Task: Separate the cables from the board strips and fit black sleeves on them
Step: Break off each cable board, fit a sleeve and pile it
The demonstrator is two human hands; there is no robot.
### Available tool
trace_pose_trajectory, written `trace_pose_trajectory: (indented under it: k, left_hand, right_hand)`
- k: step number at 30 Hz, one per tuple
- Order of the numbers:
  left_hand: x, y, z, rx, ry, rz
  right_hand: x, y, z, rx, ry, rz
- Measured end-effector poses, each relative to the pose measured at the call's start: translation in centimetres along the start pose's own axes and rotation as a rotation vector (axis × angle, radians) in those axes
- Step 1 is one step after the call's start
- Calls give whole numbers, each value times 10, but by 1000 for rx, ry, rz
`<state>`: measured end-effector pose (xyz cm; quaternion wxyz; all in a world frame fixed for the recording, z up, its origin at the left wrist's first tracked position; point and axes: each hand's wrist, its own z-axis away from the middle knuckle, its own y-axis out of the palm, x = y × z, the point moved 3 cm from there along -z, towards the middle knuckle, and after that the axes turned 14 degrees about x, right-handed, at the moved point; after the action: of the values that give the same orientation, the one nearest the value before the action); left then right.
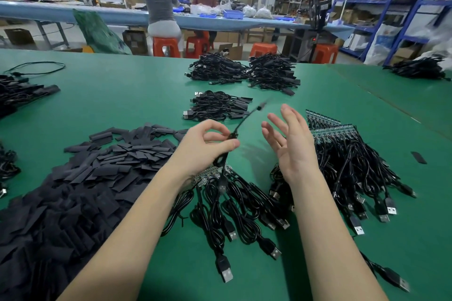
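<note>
Green matting covers the tabletop (122, 95), with a busy workshop of benches and shelving behind it. At the middle, the left hand (208, 144) pinches a cable (241, 126) between thumb and fingers; the cable's blurred far end swings up and away from the hand. The right hand (288, 144) hangs just beside it, fingers spread and holding nothing.

Directly under the left hand lies a board strip (210, 175) with cables still attached, their plugs trailing toward the person. Beyond the right hand, more board strips (330, 127) lie stacked with their cables. To the outer side of the left hand sprawls a heap of black sleeves (97, 166). Ahead of both hands sit piles of finished cables (215, 107).

My reading is that one cable has come free of its strip and awaits sleeving. The next move likely calls for taking one sleeve from the heap and threading it over the cable's end.
</note>
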<state>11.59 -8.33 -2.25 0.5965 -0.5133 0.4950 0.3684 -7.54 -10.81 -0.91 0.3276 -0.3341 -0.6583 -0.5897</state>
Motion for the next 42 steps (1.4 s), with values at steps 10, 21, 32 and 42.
trace_pose_trajectory:
  k: [10,21,32,42]
  left_hand:
    - [-43,-32,-107,-129,134,-899]
    - [15,-29,-141,-124,-87,-1616]
    - [21,-29,-142,16,-66,-1541]
    - [14,-22,-94,-141,-67,-1030]
  right_hand:
    - [-22,-3,-6,62,168,226]
    - [-35,-2,-3,194,235,365]
    - [-39,2,-1,251,272,402]
    - [-34,7,-2,287,250,827]
